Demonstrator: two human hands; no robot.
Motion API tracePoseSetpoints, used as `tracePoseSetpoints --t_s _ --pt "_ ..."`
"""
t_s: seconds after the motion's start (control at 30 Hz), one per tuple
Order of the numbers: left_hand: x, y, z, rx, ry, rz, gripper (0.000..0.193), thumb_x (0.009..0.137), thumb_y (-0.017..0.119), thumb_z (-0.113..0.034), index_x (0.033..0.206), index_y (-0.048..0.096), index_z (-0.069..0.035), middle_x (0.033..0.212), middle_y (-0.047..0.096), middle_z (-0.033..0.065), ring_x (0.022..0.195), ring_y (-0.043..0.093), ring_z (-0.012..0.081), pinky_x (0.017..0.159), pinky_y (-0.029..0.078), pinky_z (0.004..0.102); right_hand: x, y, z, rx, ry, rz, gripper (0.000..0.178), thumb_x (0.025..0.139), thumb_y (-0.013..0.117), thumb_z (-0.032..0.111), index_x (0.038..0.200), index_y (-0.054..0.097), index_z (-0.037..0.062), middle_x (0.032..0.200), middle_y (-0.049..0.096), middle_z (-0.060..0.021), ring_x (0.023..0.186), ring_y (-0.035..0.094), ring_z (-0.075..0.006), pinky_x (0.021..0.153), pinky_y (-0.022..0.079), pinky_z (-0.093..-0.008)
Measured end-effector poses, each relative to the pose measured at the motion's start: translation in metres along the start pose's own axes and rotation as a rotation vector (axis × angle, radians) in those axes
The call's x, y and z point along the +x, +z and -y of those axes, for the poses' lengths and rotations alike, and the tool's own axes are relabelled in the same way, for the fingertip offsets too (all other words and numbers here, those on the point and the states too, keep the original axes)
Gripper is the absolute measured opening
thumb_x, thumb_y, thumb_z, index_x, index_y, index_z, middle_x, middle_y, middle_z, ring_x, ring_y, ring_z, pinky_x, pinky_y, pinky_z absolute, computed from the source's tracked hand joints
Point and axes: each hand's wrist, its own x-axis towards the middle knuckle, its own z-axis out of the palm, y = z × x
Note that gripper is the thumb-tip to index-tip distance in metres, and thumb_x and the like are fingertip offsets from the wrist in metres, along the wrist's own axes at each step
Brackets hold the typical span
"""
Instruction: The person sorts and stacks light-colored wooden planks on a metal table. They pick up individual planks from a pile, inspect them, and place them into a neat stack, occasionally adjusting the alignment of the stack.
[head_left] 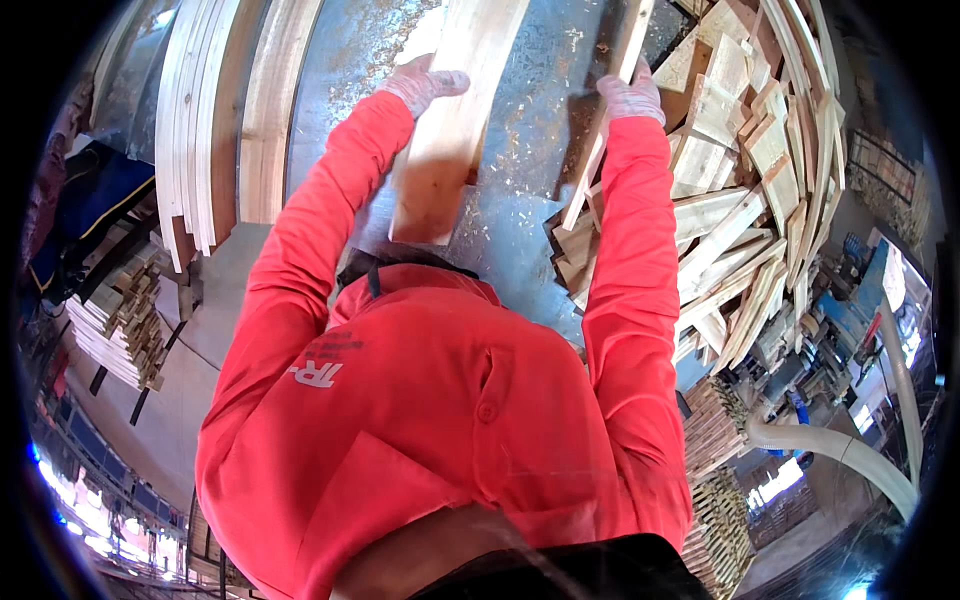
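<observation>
Under my left hand [425,86] lies a wide, pale wooden board [458,130] that runs away from me over the metal table [528,175]. My left thumb rests across the board's top face, and the other fingers curl at its left edge. My right hand [633,98] is closed on a long, thin wood strip [588,175], beside the pile of offcuts. Both hands wear thin, whitish gloves. The fingers under the strip are partly hidden.
Heaped offcuts [715,120] cover the right side. Stacked boards [200,110] and a single thick board [268,120] lie at the left. Stacked lumber [125,320] stands low at the left. A pale hose [830,445] curves past machinery at the lower right. Sawdust dots the table.
</observation>
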Motion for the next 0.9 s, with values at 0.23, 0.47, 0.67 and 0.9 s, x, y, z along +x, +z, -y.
tracePoseSetpoints --t_s 0.23,0.47,0.67,0.9 --pt "0.007 -0.060 0.006 0.198 -0.006 -0.051 0.083 0.071 0.074 -0.053 0.133 0.052 -0.003 0.124 0.060 0.0213 0.117 0.055 0.0331 0.101 0.040 0.0393 -0.039 0.081 0.079 1.075 0.206 0.125 0.030 0.093 0.061 0.027 0.110 0.060 0.0029 0.100 0.066 -0.0093 0.091 0.064 -0.0208 0.080 0.052 -0.0346" --pt "-0.015 -0.047 0.019 0.030 -0.009 -0.162 0.078 0.073 0.079 -0.039 0.132 0.048 0.001 0.117 0.063 0.0167 0.108 0.059 0.0247 0.098 0.043 0.0355 -0.060 0.193 0.086 -0.444 -0.075 0.043 0.025 0.093 0.044 0.013 0.106 0.062 0.0025 0.099 0.067 -0.0199 0.093 0.066 -0.0345 0.077 0.055 -0.0419" --pt "-0.026 -0.022 0.011 -0.022 0.234 -0.065 0.068 0.070 0.082 -0.028 0.124 0.052 0.003 0.106 0.066 0.0152 0.096 0.065 0.0237 0.086 0.052 0.0343 -0.093 0.176 0.099 -0.313 0.136 0.188 0.036 0.095 0.035 0.025 0.107 0.061 0.0039 0.107 0.064 -0.0237 0.099 0.062 -0.0414 0.081 0.051 -0.0454" --pt "-0.069 -0.041 -0.027 0.795 -0.133 -0.293 0.092 0.072 0.075 -0.040 0.142 0.025 -0.007 0.119 0.058 0.0233 0.109 0.059 0.0384 0.094 0.047 0.0471 -0.129 0.191 0.100 -0.213 -0.019 0.489 0.048 0.096 0.034 0.037 0.125 0.055 0.0048 0.114 0.061 -0.0264 0.110 0.056 -0.0428 0.096 0.043 -0.0473"
